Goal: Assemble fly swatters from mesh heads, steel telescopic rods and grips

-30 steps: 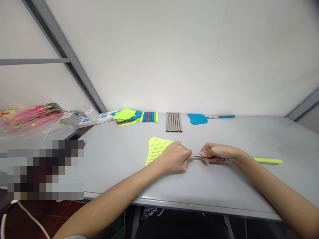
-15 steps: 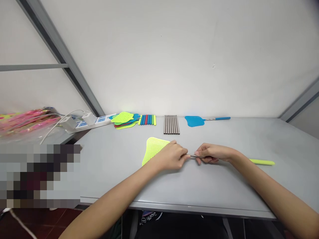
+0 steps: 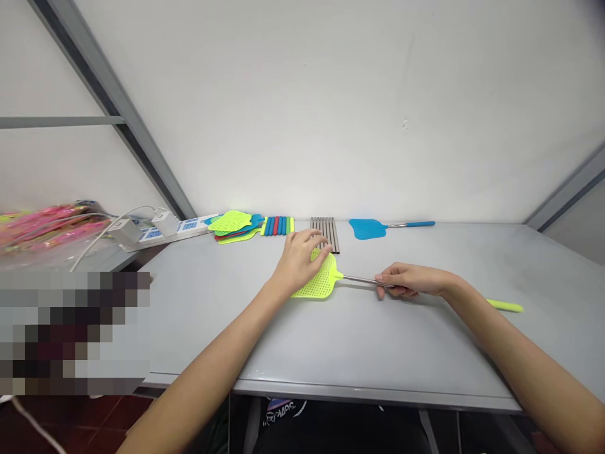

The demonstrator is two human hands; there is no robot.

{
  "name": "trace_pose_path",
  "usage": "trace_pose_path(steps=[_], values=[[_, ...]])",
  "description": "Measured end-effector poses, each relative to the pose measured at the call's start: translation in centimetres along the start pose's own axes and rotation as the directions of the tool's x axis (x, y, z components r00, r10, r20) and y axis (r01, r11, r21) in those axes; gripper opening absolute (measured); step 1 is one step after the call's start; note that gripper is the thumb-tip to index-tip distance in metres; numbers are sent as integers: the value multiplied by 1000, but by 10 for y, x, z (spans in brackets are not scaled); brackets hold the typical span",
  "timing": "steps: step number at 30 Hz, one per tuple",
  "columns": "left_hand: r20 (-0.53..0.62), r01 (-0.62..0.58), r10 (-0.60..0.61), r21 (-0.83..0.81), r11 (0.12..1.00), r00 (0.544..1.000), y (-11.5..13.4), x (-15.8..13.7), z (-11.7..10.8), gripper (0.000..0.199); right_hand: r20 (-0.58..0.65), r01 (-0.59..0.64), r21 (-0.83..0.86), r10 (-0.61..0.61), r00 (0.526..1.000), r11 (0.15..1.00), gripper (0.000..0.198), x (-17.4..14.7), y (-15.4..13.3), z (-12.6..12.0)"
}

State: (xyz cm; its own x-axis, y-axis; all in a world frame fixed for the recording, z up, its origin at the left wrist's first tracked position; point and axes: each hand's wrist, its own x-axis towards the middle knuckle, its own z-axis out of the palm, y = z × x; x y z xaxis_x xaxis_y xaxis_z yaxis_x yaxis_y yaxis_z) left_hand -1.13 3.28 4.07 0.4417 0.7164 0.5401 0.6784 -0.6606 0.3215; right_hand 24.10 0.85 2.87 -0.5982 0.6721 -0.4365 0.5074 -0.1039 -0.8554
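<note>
My right hand [image 3: 404, 280] pinches the thin metal rod [image 3: 362, 279] of a yellow-green fly swatter. The swatter's perforated head [image 3: 325, 280] points left, just above or on the grey table. My left hand [image 3: 300, 258] lies over the head with its fingers apart, covering its left part. A yellow-green handle grip [image 3: 505, 306] shows beyond my right wrist, in line with the rod. My right hand and forearm hide the stretch between, so I cannot tell whether grip and rod are joined.
Along the back of the table [image 3: 378, 359] lie stacked swatter heads [image 3: 231, 222], a row of coloured grips [image 3: 277, 226], several metal tubes [image 3: 331, 234] and a blue fly swatter [image 3: 367, 229]. A power strip [image 3: 186, 228] and pink bagged items [image 3: 57, 230] are at left.
My left hand has let go of the rod and moved left and up over the swatter head. The head and rod have tilted and shifted, while my right hand stays on the rod.
</note>
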Motion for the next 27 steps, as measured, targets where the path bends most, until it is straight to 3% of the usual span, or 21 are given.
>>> trace_pose_path(steps=[2,5,9,14,17,21,27], values=[[-52,159,-167,-135,978,985,-5,2,0,25,-42,-1,1,1,999,1000,45,-2,0,-2],[-22,392,-428,-358,847,904,-15,3,4,41,-94,-1,1,1,996,1000,43,-4,0,-4],[125,531,-543,-474,703,830,-27,4,11,58,-127,7,-9,-8,992,1000,39,-5,-1,-3],[438,606,-426,-645,465,792,-24,3,6,48,-163,57,2,-56,985,998,33,-3,-3,-1],[558,653,-341,-678,338,756,-20,1,3,46,-173,68,24,-63,983,997,32,-1,-3,0],[624,694,-307,-678,244,718,-22,-1,5,46,-189,58,36,-50,981,998,30,1,-1,1],[652,725,-329,-662,193,683,-29,-5,12,47,-174,36,119,-15,985,992,27,3,-1,5]])
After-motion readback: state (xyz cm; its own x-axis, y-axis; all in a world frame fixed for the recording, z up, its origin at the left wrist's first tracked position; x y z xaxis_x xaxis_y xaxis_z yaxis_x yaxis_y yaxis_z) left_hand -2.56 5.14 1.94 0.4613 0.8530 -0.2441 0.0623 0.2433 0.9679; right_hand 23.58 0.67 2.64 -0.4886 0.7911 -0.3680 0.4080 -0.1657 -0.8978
